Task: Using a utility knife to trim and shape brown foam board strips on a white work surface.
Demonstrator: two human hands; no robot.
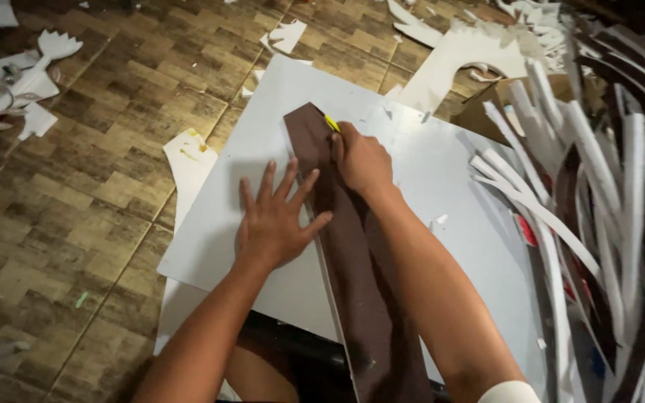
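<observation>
We kneel on a brown patterned tile floor (98,172); a grey board (442,179) lies there, a long brown strip (352,254) across it; our left hand (274,220) presses flat, fingers spread, beside the strip; our right hand (361,160) grips a yellow cutter (331,122); white offcuts (561,224) heap rightward.

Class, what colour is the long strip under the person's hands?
Dark brown; the long strip shows best in the head view.
</observation>
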